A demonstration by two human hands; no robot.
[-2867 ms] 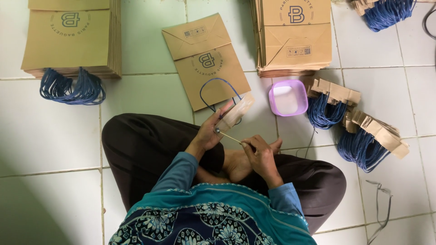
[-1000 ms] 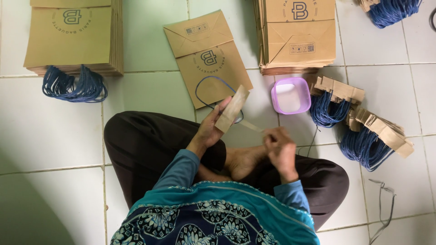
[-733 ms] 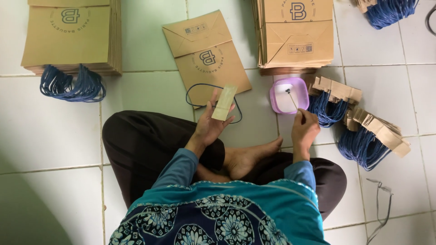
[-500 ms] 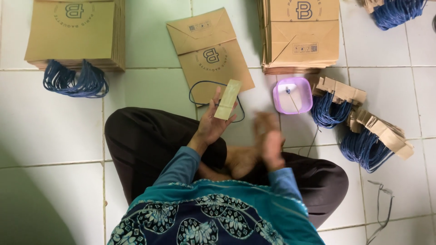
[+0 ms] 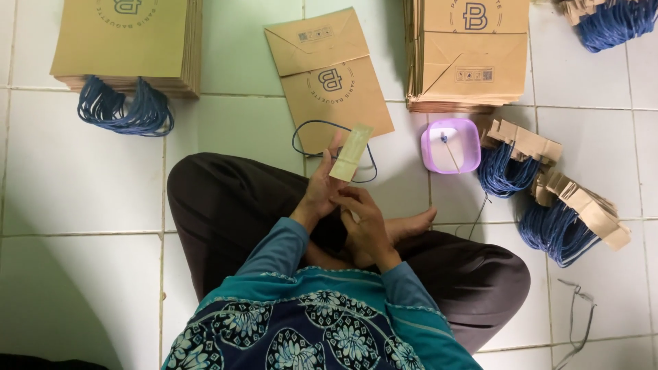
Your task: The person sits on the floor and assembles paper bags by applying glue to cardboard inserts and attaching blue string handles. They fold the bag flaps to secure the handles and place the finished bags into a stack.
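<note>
- The left hand [image 5: 321, 192] has its grip clamped on a short brown paper strip [image 5: 351, 152], held tilted above the lap; a blue cord loop [image 5: 301, 137] hangs from the strip onto the floor and onto the paper bag.
- The right hand [image 5: 367, 223] sits just beside the left, fingers curled at the strip's lower end. Whether its grip is together on the strip or only touching cannot be told, since the fingertips are hidden.
- A single flat brown paper bag [image 5: 327, 75] lies on the tiled floor [image 5: 82, 185] ahead of the knees.
- A small lilac tub [image 5: 450, 145] with a thin stick in it stands to the right; what it holds is hard to make out.
- Bag stacks at top left [image 5: 123, 38] and top right [image 5: 473, 51] are cut off by the frame edge.
- Bundles of blue-corded handles [image 5: 569, 216] lie at right, well apart from the hands.
</note>
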